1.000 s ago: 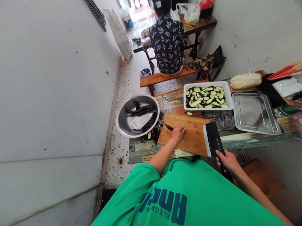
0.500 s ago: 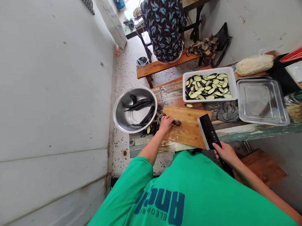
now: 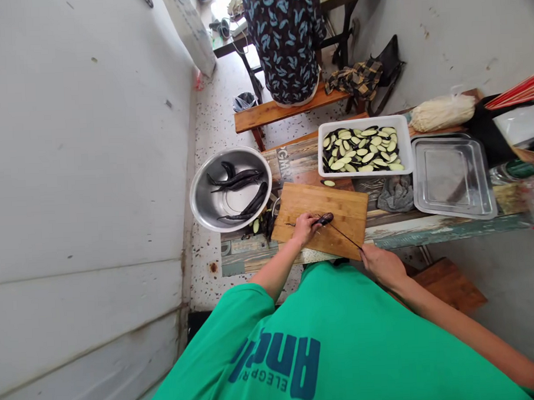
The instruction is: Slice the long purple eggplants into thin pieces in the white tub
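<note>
On the wooden cutting board, my left hand is closed around a dark eggplant, whose rounded end sticks out to the right of the fingers. My right hand grips the handle of a cleaver. The blade stands edge-on and shows as a thin dark line running to the eggplant's end; whether it has entered the flesh I cannot tell. One eggplant slice lies just behind the board. Several whole eggplants rest in a metal basin at the left.
Behind the board, a white tub holds many eggplant slices. To its right are a grey cloth, a clear lid and bagged noodles. Trimmings lie beside the basin. A person sits on a bench beyond the table.
The cleaver has swung left from the board's right side, turning from flat to edge-on at the eggplant. My left hand has shifted right with the eggplant. The view has moved slightly.
</note>
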Action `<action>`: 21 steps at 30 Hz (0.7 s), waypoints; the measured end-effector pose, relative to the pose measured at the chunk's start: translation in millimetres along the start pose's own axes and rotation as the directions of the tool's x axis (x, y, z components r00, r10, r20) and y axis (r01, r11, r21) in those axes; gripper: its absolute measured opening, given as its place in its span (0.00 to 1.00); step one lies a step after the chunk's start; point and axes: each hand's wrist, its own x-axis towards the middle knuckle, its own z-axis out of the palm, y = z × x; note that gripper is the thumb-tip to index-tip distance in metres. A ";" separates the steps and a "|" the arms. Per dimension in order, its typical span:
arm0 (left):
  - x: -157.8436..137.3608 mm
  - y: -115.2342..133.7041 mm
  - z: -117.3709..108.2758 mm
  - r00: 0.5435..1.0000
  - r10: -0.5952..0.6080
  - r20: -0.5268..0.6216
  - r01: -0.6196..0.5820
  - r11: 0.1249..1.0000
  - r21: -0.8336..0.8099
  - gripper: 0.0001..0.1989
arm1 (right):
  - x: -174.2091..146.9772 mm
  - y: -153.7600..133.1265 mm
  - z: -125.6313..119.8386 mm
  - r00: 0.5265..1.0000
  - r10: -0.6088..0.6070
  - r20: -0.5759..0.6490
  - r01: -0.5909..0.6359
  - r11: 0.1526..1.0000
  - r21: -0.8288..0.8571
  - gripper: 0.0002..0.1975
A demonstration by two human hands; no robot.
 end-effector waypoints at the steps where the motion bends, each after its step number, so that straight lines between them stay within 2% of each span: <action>1: -1.5 0.5 1.6 0.999 -0.024 -0.035 0.024 1.000 0.007 0.11 | 1.5 0.2 -0.2 1.000 0.001 0.004 -0.001 1.000 -0.013 0.18; 5: -9.0 5.4 9.8 0.980 -0.128 -0.152 0.134 0.990 0.030 0.12 | 7.8 5.1 -0.8 1.000 -0.016 0.019 0.017 0.999 -0.036 0.18; 11: -12.0 7.3 17.9 0.964 -0.122 -0.235 0.137 0.989 0.050 0.12 | 17.6 12.6 -3.9 0.997 -0.067 0.035 0.070 0.995 -0.075 0.17; 16: -7.5 1.4 19.5 0.973 -0.059 -0.222 0.068 0.997 0.034 0.12 | 33.5 13.7 -9.3 0.993 -0.055 0.107 0.060 0.997 -0.053 0.17; 21: -8.4 -0.1 20.5 0.983 -0.039 -0.182 0.043 0.999 0.019 0.11 | 70.6 6.6 -6.3 0.986 -0.077 0.146 0.082 0.996 -0.026 0.19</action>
